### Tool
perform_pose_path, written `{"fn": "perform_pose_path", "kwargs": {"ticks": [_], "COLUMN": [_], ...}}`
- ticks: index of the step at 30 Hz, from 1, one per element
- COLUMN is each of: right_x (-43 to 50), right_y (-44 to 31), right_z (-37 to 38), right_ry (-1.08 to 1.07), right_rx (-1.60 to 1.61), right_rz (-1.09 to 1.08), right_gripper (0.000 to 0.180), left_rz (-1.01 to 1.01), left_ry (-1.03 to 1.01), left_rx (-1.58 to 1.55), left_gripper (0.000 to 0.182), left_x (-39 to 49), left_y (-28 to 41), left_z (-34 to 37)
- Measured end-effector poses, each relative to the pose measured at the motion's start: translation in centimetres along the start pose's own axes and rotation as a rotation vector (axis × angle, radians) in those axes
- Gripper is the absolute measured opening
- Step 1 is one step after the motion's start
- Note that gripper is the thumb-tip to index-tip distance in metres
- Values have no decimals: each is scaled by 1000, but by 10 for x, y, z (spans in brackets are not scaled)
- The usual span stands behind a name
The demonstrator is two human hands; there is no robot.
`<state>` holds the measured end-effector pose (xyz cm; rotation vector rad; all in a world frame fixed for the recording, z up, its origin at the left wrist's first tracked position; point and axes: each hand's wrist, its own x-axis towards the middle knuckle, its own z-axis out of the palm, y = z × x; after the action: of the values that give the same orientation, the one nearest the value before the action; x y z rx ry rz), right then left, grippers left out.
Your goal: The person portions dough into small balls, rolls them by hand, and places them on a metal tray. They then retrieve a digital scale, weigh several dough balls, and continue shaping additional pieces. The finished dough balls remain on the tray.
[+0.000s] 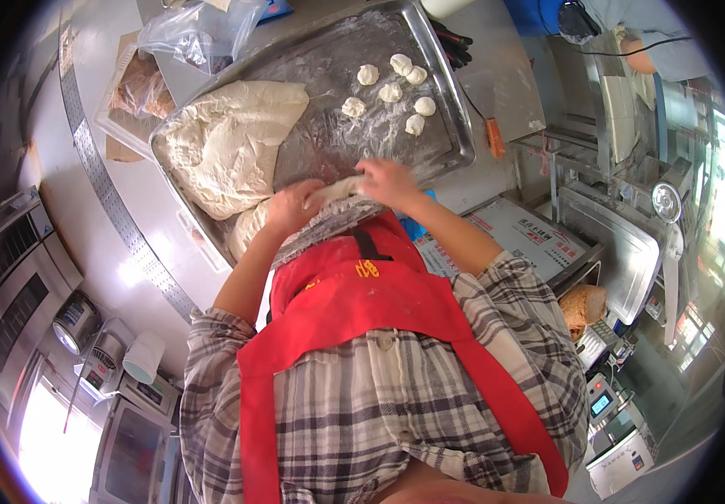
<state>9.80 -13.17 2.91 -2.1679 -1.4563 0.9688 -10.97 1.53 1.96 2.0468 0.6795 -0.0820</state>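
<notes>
A floured metal tray point(331, 142) lies before me. At its near edge my left hand point(294, 205) grips one end of a dough strip point(342, 188). My right hand point(391, 184), blurred, has its fingers closed on the strip's other end. A large, soft mass of dough point(227, 142) covers the tray's left side, and part of it reaches down beside my left wrist. Several small dough balls point(390, 93) lie apart or in touching pairs on the right half, amid loose flour.
A clear plastic bag point(201, 34) stands beyond the tray's far left edge. Left of the tray is a plastic basket point(138, 94) with bagged contents. Black-and-red gloves point(454, 44) and an orange-handled tool point(494, 137) lie right of it. Another person's arm point(638, 55) shows far right.
</notes>
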Motion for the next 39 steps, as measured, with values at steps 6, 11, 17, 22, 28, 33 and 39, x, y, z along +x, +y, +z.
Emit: {"fn": "perform_pose_path", "kwargs": {"ticks": [6,11,17,22,28,33,39], "right_x": [-5,11,15,13,16,18,27], "right_y": [-4,-3,-19,-31,-39,-49,-51], "right_z": [6,9,0,-3,6,11,17], "right_ry": [220,89,82,112,146,270,390], "right_rx": [-178,2,336,437,258,158,-5], "right_rz": [-340,-232,-160,-209,-245,-233,-261], "right_gripper": [28,30,29,36,36,38,31], "left_rz": [197,140,133,10,148,69,0], "left_ry": [227,215,200,117,96,185,219], "left_rx": [356,373,221,-275,-407,-352,-305], "left_gripper": [44,52,47,45,35,21,17], "left_x": [-10,-2,25,34,34,37,38], "left_y": [12,14,21,9,5,13,6], "left_z": [23,32,45,50,50,48,59]}}
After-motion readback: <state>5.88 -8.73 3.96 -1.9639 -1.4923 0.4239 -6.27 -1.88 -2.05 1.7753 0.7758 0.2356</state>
